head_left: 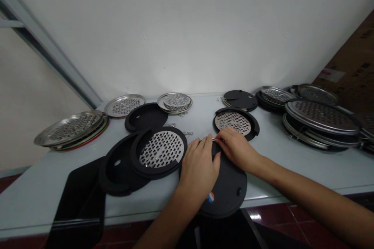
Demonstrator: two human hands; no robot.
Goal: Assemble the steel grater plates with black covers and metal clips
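Note:
A round black disc (pixel 223 186) with a small colourful sticker lies at the table's front edge, its near rim jutting past it. My left hand (pixel 200 165) rests over its far left part, fingers together and bent over the rim, thumb on the surface. At that far rim my right hand (pixel 238 148) pinches a small shiny metal piece (pixel 214 139), mostly covered by the fingertips. Just left sits a black round frame with a perforated metal grater plate (pixel 162 149), overlapping a black round tray (pixel 117 181). Small wire clips (pixel 187 134) lie behind my left hand.
Another black-framed grater plate (pixel 233 121) lies beyond my right hand. Stacks of round grater plates stand at left (pixel 71 128) and right (pixel 324 118). A dark glossy slab (pixel 78 198) overhangs the table's front left. A white wall (pixel 187 35) and a cardboard box (pixel 350 70) bound the back.

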